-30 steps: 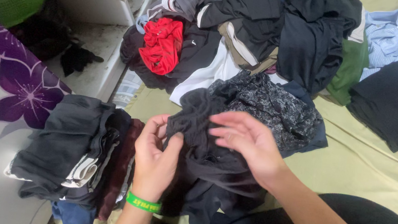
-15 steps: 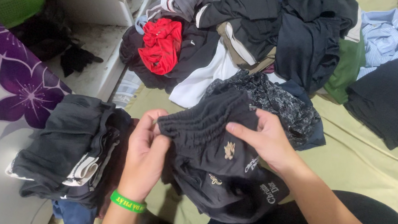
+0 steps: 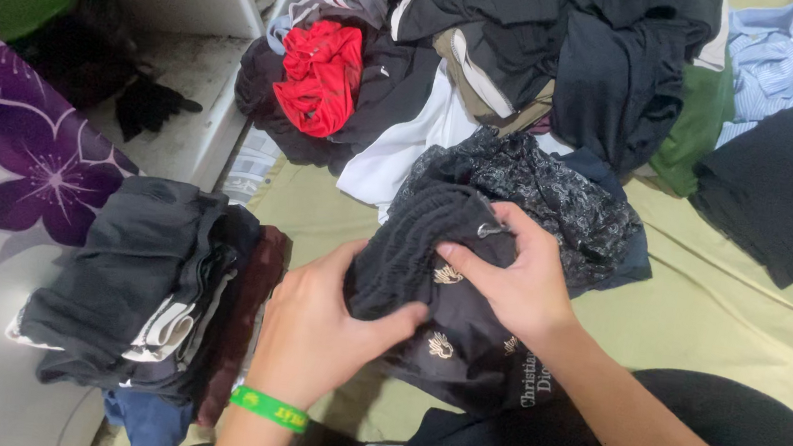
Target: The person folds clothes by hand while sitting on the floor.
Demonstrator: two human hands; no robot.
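Gripping black shorts (image 3: 452, 301) between them, left hand (image 3: 318, 329) clamps the near-left edge, right hand (image 3: 511, 277) the far-right (waistband slanting up toward the clothes pile (image 3: 536, 69)), above the green sheet (image 3: 739, 306).

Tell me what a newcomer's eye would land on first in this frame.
Centre frame, the left hand and right hand both grip black shorts with small gold emblems. A red garment stands out in the dark clothes heap at the top. A folded stack sits at left, beside a purple flower print.
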